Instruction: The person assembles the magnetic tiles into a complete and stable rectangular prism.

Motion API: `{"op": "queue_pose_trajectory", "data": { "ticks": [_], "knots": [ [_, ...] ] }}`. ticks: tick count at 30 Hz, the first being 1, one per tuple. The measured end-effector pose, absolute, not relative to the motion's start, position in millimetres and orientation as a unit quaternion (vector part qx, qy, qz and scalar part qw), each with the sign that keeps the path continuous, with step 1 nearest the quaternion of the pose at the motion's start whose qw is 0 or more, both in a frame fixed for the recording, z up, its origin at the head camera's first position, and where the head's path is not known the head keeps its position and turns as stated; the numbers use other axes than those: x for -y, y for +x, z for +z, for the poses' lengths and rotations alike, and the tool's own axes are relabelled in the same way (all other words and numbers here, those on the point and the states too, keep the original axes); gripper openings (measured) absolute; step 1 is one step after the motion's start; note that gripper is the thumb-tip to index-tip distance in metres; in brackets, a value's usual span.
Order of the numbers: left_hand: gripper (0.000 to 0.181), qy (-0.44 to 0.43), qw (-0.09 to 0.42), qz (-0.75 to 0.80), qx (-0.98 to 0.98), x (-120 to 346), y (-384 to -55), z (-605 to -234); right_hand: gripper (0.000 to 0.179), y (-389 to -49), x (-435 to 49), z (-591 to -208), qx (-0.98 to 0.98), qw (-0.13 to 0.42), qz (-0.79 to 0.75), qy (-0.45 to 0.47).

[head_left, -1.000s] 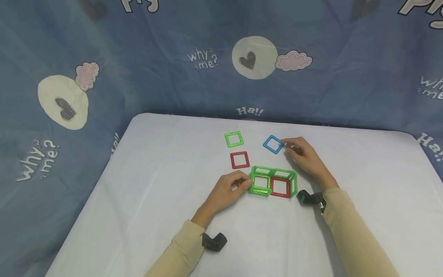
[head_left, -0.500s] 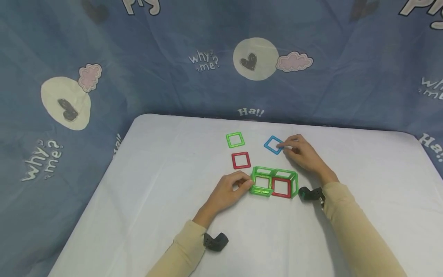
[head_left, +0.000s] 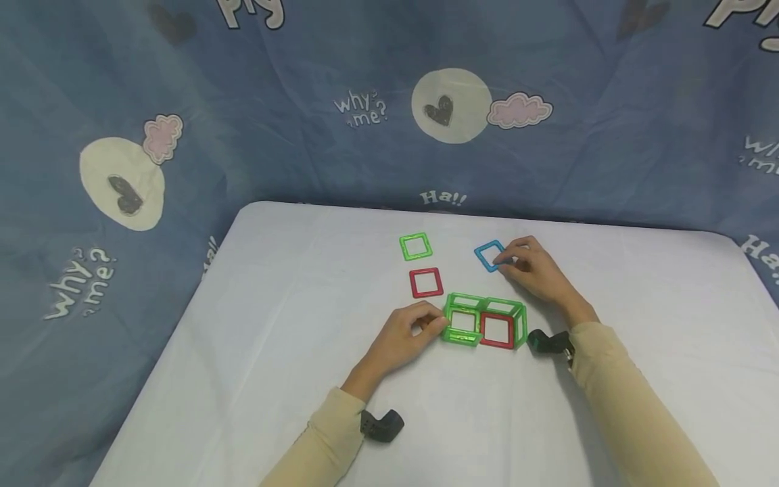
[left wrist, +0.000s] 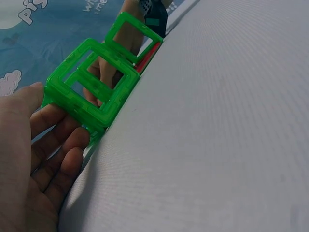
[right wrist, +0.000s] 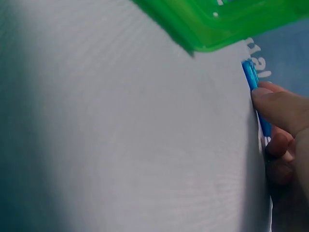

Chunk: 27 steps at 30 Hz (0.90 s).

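In the head view, a small structure of green magnetic tiles (head_left: 464, 337), with one red square tile (head_left: 497, 345) in its near side, stands on the white table. My left hand (head_left: 404, 338) grips its left end between thumb and fingers; the left wrist view shows the thumb at the edge of the green frame (left wrist: 79, 113). Farther back, my right hand (head_left: 532, 270) pinches the near right edge of a blue square magnetic tile (head_left: 483, 261). The right wrist view shows this blue tile (right wrist: 249, 72) edge-on, the thumb over it.
A loose green square tile (head_left: 418, 257) and a loose red square tile (head_left: 429, 295) lie flat behind the structure. A blue printed curtain (head_left: 365, 155) hangs behind the table's far edge. Each wrist carries a black camera (head_left: 382, 426).
My right fingers have moved from the blue tile's right corner onto its edge and now pinch it. The blue tile has shifted slightly right and turned. My left hand stays at the structure.
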<state>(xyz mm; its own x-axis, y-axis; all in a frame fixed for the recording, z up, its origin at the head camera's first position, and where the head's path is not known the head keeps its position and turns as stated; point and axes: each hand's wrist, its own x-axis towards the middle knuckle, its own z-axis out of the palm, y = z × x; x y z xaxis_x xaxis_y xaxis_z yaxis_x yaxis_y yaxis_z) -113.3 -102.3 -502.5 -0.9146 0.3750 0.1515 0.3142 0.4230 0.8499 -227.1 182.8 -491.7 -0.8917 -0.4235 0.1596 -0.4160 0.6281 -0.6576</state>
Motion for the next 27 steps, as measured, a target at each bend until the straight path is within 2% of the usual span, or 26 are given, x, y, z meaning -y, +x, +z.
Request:
{"op": "queue_pose_trajectory", "data": {
  "ticks": [20, 27],
  "knots": [
    [0.017, 0.229, 0.029, 0.505, -0.832, 105.1, -115.3, -505.2, 0.018, -220.4, -183.2, -498.4, -0.890, -0.033, -0.411, -0.197],
    [0.012, 0.236, 0.039, 0.498, -0.834, 106.7, -116.3, -503.2, 0.019, -215.0, -176.5, -498.9, -0.853, -0.078, -0.488, -0.165]
  ]
}}
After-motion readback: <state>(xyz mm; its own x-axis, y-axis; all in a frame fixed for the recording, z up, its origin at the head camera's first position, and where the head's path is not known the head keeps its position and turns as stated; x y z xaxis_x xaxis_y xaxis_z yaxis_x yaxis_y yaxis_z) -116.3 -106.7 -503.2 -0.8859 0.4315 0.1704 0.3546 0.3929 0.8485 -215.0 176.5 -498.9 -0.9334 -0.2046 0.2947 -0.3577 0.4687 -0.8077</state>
